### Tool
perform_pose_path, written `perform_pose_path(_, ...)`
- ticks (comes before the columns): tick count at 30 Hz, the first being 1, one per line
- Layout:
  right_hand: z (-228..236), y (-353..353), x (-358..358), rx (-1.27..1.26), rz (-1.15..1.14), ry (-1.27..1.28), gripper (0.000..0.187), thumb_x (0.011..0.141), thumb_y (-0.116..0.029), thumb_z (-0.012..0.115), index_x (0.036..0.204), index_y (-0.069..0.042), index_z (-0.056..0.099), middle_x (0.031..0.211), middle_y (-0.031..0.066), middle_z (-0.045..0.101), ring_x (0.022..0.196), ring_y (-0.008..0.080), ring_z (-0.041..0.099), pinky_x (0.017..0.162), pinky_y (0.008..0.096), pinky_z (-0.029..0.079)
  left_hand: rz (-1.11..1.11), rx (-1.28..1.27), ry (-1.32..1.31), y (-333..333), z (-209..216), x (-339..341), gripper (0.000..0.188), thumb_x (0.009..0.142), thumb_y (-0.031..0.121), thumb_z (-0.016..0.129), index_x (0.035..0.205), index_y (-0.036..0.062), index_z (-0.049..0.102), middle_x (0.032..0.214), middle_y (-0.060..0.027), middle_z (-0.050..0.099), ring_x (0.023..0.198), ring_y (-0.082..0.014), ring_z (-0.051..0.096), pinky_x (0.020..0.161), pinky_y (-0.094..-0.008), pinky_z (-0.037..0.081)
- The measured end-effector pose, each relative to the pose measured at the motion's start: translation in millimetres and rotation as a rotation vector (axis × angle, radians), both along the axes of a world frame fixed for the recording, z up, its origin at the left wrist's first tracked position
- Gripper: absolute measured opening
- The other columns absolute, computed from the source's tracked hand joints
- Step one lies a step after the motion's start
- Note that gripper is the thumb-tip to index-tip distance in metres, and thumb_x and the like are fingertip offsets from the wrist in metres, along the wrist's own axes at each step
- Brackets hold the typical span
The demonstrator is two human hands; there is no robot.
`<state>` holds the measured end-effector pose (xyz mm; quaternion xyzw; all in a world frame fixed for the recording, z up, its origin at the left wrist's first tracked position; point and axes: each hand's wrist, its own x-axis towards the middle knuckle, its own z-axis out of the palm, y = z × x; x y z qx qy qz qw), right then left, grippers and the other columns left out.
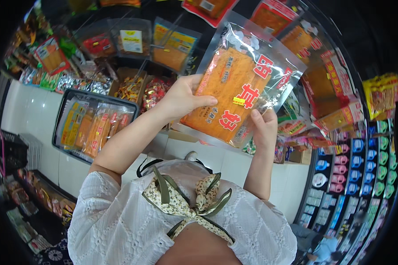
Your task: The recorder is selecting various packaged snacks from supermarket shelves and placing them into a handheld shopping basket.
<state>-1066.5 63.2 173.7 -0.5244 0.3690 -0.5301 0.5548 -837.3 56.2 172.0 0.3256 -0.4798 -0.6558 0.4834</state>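
Note:
Both hands grip one large clear plastic snack packet [234, 81] with an orange-brown flat sheet of food inside, red lettering and a small yellow price sticker. My left hand [188, 97] is closed on its left edge, thumb lying across the front. At the lower right corner, my right hand [264, 126] pinches the packet with its thumb on the front; the other fingers are mostly hidden behind it. The packet is tilted and held up before the hanging shelf display.
Similar packets hang on hooks behind, such as a yellow-and-blue one [174, 46]. A dark grey basket [135, 107] with several snack packets stands at the left. Open cardboard boxes of small wrapped snacks [130, 86] sit below the hooks. Shelves of coloured bottles [357, 159] rise at the right.

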Motion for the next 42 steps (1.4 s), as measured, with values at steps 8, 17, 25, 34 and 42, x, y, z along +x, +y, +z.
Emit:
perform_pose_path(8,-28,-1,105,0.107,0.178,0.142,0.023,0.077,-0.008,0.063,0.096,0.002,0.055,0.089,0.006,0.061,0.077,0.0093,0.055,0.068,0.0221,0.043,0.265,0.066,0.069,52,-44,88,0.042,0.072,0.001,0.065,0.11,-0.0034,0.049,0.102,-0.0076,0.058,0.09,-0.0111,0.056,0.08,-0.0254,0.045)
perform_pose_path(17,-90,34,208,0.301,0.517,0.348,0.014,0.084,-0.012,0.054,0.091,0.0,0.058,0.083,0.0026,0.06,0.074,0.0068,0.054,0.066,0.0205,0.042,0.506,0.33,0.119,133,-106,193,0.046,0.071,0.004,0.065,0.113,-0.0005,0.046,0.102,-0.0069,0.058,0.089,-0.0118,0.056,0.078,-0.0249,0.045)
perform_pose_path(25,-134,69,269,0.43,0.989,0.478,0.03,0.088,-0.018,0.047,0.113,-0.002,0.05,0.085,0.0015,0.058,0.075,0.0086,0.055,0.065,0.0206,0.042,0.533,0.355,-0.285,185,-134,291,0.055,0.067,0.007,0.07,0.116,0.0003,0.045,0.1,-0.0063,0.057,0.09,-0.0112,0.052,0.079,-0.0254,0.042)
perform_pose_path(34,-151,74,262,0.517,1.116,0.561,0.032,0.087,-0.01,0.047,0.118,-0.003,0.045,0.094,0.0083,0.061,0.083,0.0118,0.057,0.076,0.0238,0.044,0.464,0.289,-0.608,193,-175,335,0.066,0.061,0.011,0.074,0.119,0.0047,0.043,0.095,-0.0058,0.059,0.089,-0.0142,0.056,0.076,-0.0272,0.044)
perform_pose_path(42,-157,78,240,0.55,1.04,0.578,0.032,0.087,-0.009,0.047,0.118,-0.004,0.045,0.093,0.0071,0.061,0.083,0.0118,0.057,0.075,0.0233,0.044,0.3,0.295,-1.6,196,-197,245,0.089,0.055,0.037,0.075,0.131,0.0169,0.031,0.134,-0.0187,0.024,0.123,-0.0367,0.025,0.098,-0.0527,0.022)
